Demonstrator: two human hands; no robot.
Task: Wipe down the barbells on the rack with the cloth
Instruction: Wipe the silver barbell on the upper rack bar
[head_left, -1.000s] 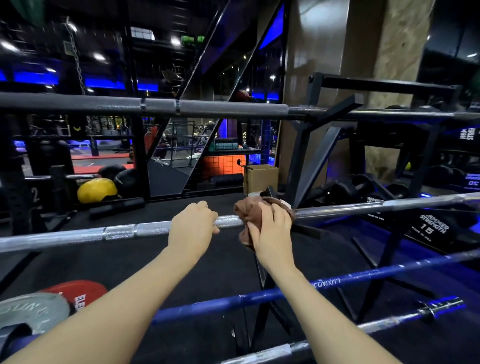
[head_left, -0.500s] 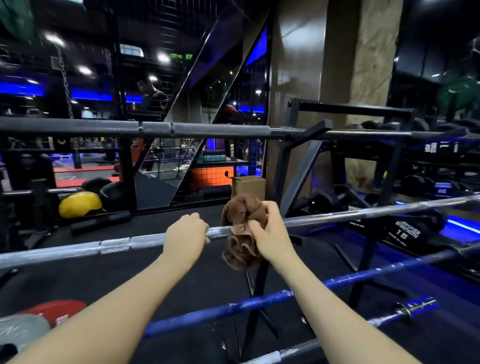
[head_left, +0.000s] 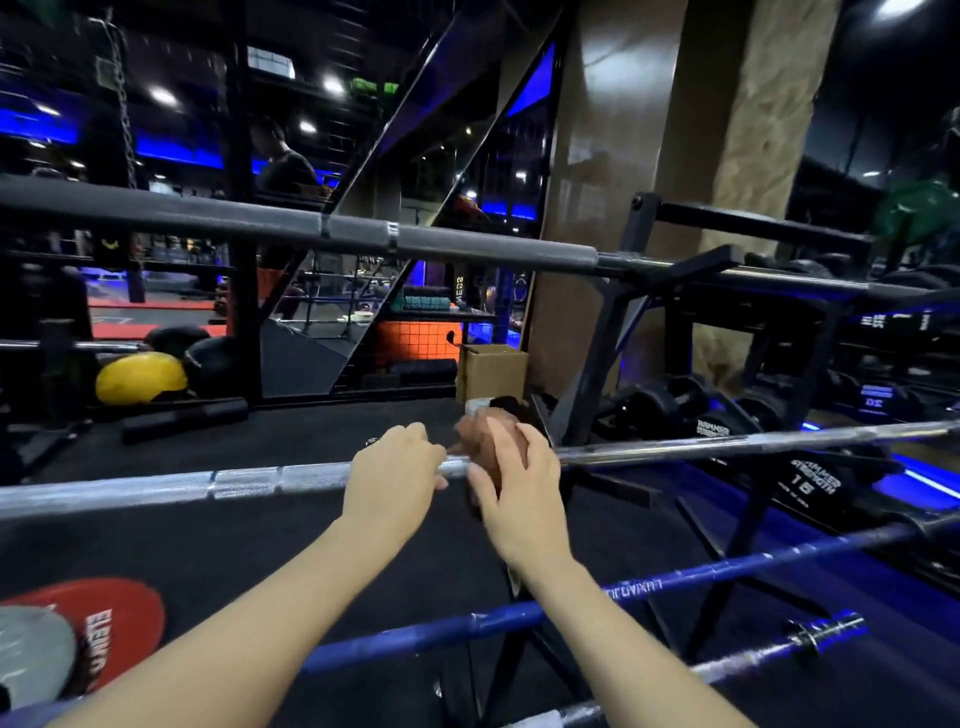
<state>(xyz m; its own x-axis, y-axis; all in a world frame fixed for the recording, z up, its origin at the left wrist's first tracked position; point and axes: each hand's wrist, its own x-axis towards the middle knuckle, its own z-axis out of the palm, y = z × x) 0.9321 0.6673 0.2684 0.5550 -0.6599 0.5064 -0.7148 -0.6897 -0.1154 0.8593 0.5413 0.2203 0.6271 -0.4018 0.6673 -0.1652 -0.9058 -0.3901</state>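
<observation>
Plainly, the rack (head_left: 592, 343) carries the silver barbell (head_left: 249, 480); the left hand (head_left: 392, 475) curls over it, the right hand (head_left: 511, 480) presses the bunched cloth (head_left: 480, 434) against it. A loose wad could slip off, leaving patches unwiped.

cloth (head_left: 480, 434) blurred, mostly behind right hand (head_left: 511, 480)

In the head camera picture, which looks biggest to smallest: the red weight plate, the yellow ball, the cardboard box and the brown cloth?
1. Red weight plate, though it lies nearest the camera.
2. Yellow ball.
3. Cardboard box.
4. Brown cloth, partly hidden by the right hand.
</observation>
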